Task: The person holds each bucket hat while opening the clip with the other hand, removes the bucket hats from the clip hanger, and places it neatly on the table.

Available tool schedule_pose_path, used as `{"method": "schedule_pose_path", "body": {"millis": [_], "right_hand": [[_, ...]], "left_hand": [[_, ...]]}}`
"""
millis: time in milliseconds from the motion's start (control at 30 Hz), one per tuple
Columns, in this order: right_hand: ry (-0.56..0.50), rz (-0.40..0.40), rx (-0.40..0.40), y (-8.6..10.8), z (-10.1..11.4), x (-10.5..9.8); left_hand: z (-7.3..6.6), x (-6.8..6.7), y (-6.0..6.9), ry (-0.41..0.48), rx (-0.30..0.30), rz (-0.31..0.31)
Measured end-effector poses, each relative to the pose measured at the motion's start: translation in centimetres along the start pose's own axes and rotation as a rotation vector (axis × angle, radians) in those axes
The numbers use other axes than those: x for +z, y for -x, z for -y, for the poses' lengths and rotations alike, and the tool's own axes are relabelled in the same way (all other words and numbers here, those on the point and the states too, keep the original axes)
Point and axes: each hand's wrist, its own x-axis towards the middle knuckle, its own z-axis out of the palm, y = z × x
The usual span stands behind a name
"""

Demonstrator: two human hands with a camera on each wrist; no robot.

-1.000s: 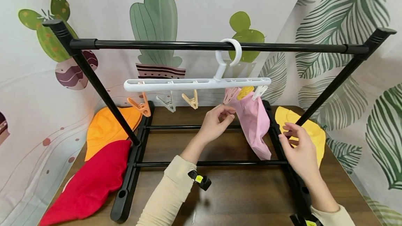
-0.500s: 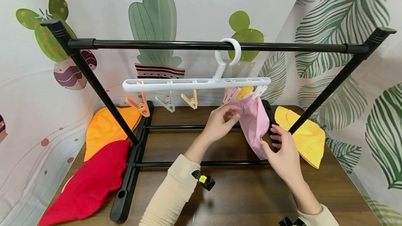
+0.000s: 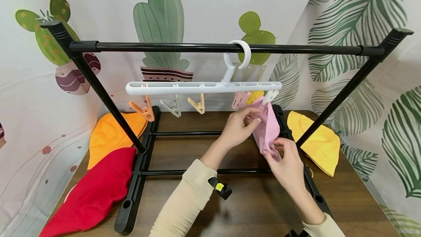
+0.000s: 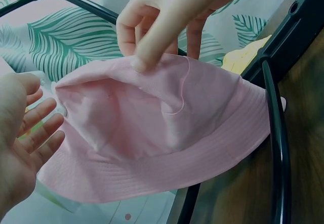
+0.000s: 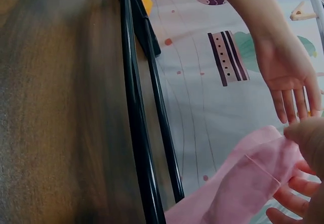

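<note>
A pink bucket hat point(image 3: 268, 129) hangs from the pink clip point(image 3: 239, 100), yellow clip point(image 3: 254, 97) and white clip point(image 3: 269, 97) under the right part of a white hanger point(image 3: 197, 87). My right hand point(image 3: 287, 162) pinches the hat's lower right part, thumb on the near side and fingers behind, as the left wrist view shows. My left hand point(image 3: 237, 127) is at the hat's left side, its fingers loosely bent and holding nothing; in the left wrist view its fingers point(image 4: 43, 128) are spread beside the fabric. Whether they touch it, I cannot tell.
The hanger hooks over the top bar point(image 3: 164, 47) of a black rack. Orange, grey and cream clips point(image 3: 197, 104) hang at its left. An orange hat point(image 3: 115, 131) and red hat point(image 3: 95, 189) lie left of the rack, a yellow hat point(image 3: 315, 145) right. A patterned curtain hangs behind.
My right hand has moved left from near the yellow hat and taken hold of the pink hat. My left hand has shifted right, up beside the pink hat.
</note>
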Motion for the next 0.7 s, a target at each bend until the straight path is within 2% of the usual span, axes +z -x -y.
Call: {"method": "schedule_pose_path", "body": {"millis": [167, 367, 700], "right_hand": [[0.000, -0.054, -0.095, 0.0, -0.2, 0.0], [-0.015, -0.045, -0.135, 0.3, -0.5, -0.4], [-0.044, -0.023, -0.171, 0.8, -0.6, -1.3]], "left_hand": [[0.0, 0.2, -0.5, -0.018, -0.014, 0.016], [-0.2, 0.4, -0.9, -0.044, -0.009, 0.023], [-0.7, 0.1, -1.5, -0.062, -0.079, -0.010]]}}
